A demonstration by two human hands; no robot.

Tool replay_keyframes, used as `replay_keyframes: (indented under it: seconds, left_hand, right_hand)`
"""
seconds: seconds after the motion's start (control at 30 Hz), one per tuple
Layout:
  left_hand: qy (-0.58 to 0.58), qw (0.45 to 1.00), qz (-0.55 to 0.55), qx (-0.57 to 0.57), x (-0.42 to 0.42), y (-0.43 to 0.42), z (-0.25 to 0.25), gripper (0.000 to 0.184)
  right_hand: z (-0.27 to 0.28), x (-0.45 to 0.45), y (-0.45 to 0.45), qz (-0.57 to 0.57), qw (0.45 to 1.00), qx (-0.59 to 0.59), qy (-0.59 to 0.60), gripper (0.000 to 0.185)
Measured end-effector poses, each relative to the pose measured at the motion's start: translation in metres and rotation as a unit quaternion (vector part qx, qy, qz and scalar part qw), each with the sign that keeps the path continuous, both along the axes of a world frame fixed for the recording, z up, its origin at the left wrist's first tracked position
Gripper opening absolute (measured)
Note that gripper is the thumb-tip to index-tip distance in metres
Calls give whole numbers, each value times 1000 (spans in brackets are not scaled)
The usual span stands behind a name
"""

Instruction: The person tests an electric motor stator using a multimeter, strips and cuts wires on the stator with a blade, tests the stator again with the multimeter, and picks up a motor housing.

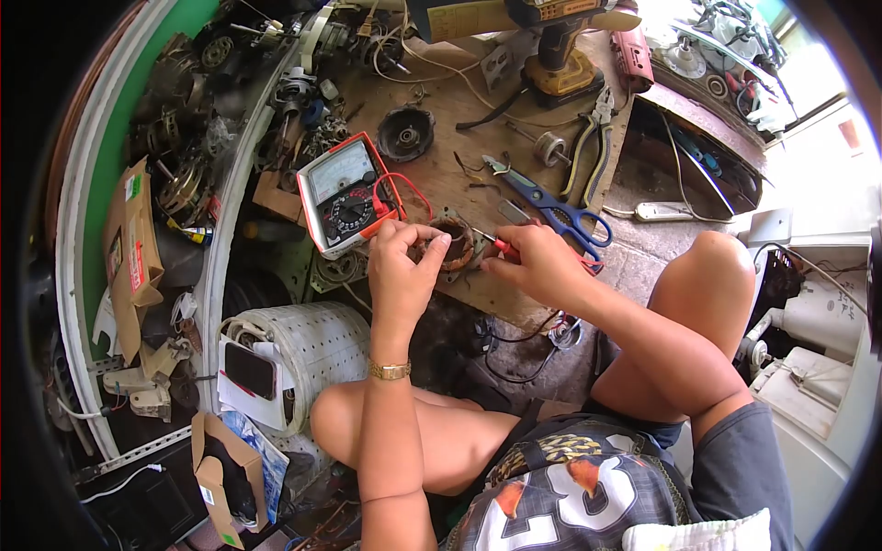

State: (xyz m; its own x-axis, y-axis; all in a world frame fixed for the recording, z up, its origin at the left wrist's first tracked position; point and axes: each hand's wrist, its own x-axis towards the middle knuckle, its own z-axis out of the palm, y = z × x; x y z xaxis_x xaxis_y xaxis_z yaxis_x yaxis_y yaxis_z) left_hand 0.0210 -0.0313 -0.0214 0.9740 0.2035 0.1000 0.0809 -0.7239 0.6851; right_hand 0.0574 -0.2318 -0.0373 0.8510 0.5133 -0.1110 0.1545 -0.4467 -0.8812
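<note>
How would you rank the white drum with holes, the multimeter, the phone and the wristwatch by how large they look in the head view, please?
Largest to smallest:
1. white drum
2. multimeter
3. phone
4. wristwatch

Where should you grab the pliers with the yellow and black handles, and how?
I'd take the pliers by both handles, reaching down from the person's side. The jaws point away and the handles spread toward the person, so a palm could probably close around both. Careful: the blue scissors lie right beside them.
</note>
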Motion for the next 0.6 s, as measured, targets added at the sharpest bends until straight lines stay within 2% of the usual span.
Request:
replay_keyframes:
  seconds: [0.1, 0.3, 0.4, 0.5, 0.6]
  left_hand:
    - [-28, 995, -11, 97, 0, 1, 7, 23]
    - [-3, 991, -1, 137, 0, -1, 11, 29]
    - [18, 994, -3, 104, 1, 2, 10, 28]
    - [35, 999, -2, 20, 0, 8, 4, 25]
    - [39, 999, 4, 8, -2, 10, 5, 24]
  right_hand:
    - [2, -3, -2, -5, 1000, 18, 13, 21]
    - [8, -4, -4, 3, 999, 1, 45, 22]
    - [3, -6, -4, 9, 999, -4, 37, 23]
    - [2, -7, -4, 10, 1000, -4, 29, 23]
    - [-1, -7, -5, 8, 1000, -7, 12, 24]
